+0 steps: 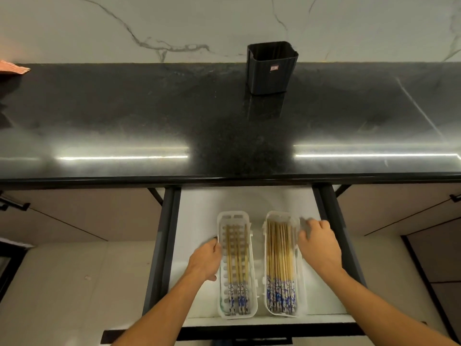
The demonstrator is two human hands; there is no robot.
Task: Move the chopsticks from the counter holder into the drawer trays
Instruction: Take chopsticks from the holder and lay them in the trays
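Observation:
A black ribbed holder stands at the back of the dark counter; no chopsticks show in it. Below, the open drawer holds two white slotted trays side by side. The left tray carries several wooden chopsticks with blue-patterned ends. The right tray is packed with several more chopsticks. My left hand rests against the left tray's outer wall, fingers curled on it. My right hand lies on the right tray's outer edge, fingers over its rim.
The glossy black countertop runs across the view, backed by a marble wall. An orange cloth lies at its far left. Dark drawer rails flank the drawer; cabinet fronts with black handles sit on both sides.

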